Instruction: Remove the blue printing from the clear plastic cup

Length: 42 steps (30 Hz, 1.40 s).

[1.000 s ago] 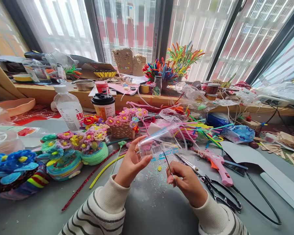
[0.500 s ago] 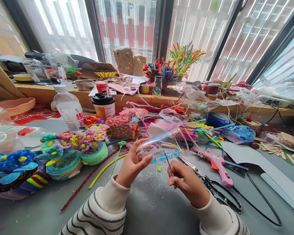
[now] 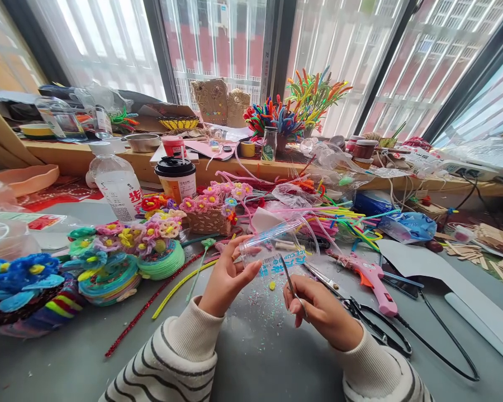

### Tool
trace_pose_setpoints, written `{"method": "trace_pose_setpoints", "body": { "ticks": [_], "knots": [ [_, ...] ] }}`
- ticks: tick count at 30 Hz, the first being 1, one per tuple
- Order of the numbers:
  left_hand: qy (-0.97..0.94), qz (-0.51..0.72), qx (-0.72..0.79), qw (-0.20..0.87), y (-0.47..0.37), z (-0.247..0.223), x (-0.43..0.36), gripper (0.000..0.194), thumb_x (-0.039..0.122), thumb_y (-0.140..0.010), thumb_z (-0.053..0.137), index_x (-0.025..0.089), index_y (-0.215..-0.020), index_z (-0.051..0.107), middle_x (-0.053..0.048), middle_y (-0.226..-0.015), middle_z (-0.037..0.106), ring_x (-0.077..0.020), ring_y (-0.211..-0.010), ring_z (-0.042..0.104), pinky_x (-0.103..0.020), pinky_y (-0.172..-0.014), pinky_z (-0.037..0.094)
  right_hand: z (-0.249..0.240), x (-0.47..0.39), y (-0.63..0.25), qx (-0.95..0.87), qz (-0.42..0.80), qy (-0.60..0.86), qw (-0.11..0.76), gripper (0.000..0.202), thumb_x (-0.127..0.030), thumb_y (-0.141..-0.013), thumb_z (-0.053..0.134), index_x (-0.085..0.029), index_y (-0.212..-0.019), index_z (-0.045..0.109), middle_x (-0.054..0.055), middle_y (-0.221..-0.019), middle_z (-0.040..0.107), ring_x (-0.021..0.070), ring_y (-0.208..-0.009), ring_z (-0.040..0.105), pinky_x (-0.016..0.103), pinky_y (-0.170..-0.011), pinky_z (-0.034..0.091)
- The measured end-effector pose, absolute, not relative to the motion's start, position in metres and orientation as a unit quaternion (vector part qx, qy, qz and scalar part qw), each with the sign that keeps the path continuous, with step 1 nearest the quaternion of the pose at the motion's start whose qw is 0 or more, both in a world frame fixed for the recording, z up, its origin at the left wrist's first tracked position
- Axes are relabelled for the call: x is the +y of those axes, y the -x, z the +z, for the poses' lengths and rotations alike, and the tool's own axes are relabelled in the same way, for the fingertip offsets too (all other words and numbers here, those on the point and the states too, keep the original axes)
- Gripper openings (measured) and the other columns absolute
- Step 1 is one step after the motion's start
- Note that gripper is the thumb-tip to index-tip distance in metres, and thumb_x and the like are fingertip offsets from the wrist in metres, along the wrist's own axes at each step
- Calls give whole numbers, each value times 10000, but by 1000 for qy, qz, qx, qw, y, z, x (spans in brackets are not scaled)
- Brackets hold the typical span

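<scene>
You have the clear plastic cup with blue lettering and a barcode (image 3: 291, 260) raised over the middle of the bench (image 3: 243, 363), tilted on its side, its wider end toward the bench's right edge. The fingers of your left hand (image 3: 228, 282) wrap its narrower end, thumb on the near side; those of your right hand (image 3: 318, 310) pinch a thin, dark, pointed metal tool (image 3: 289, 277), its tip at the printed wall, though whether it touches, you cannot tell. The cup looks early in its working: lettering and barcode remain, and no fuzzy stem is wound around it. Pale, glittery flecks (image 3: 264, 318) and a small yellow piece (image 3: 272, 285) lie beneath. Toward the bench's left edge, a mint-green coiled pot topped with fuzzy flowers (image 3: 161, 262) appears complete. The loose fuzzy yellow stem (image 3: 174, 291), the pink glue gun (image 3: 373, 282) and the large black-handled scissors (image 3: 335, 287) lie out of your hands on the bench.
</scene>
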<state>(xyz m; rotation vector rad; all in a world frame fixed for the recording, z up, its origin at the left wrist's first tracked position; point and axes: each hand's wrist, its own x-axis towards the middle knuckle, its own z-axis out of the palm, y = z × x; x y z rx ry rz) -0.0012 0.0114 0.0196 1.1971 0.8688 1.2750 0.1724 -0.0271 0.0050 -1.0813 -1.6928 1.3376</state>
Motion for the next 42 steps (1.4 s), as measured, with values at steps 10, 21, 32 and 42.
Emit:
{"method": "trace_pose_setpoints", "body": {
  "ticks": [10,21,32,42],
  "knots": [
    [-516,534,373,555,1,21,10,492,336,-612,668,192,-1040,473,-71,-918,611,-157,-779,585,-241,-616,458,6,-28,-172,-655,516,427,350,535,-711,-611,470,-182,-611,389,-23,-632,395,76,-512,405,198,-412,416],
    [-514,529,377,560,1,22,10,507,349,-607,669,185,-1045,475,-72,-905,605,-156,-757,586,-237,-597,478,11,-28,-173,-656,518,433,338,528,-711,-619,458,-186,-618,399,-26,-624,399,80,-508,424,195,-407,413],
    [-515,488,410,573,3,25,8,524,448,-617,628,166,-1027,464,-43,-793,575,-130,-571,572,-255,-478,511,6,-28,-170,-646,538,410,355,511,-681,-654,458,-177,-602,386,-31,-631,393,37,-435,337,196,-398,426],
    [-533,519,389,543,1,19,10,492,379,-621,652,182,-1034,473,-55,-859,609,-152,-733,593,-240,-598,475,6,-29,-167,-631,528,426,377,460,-615,-673,499,-164,-607,438,-28,-621,429,30,-415,350,192,-405,420]
  ]
}}
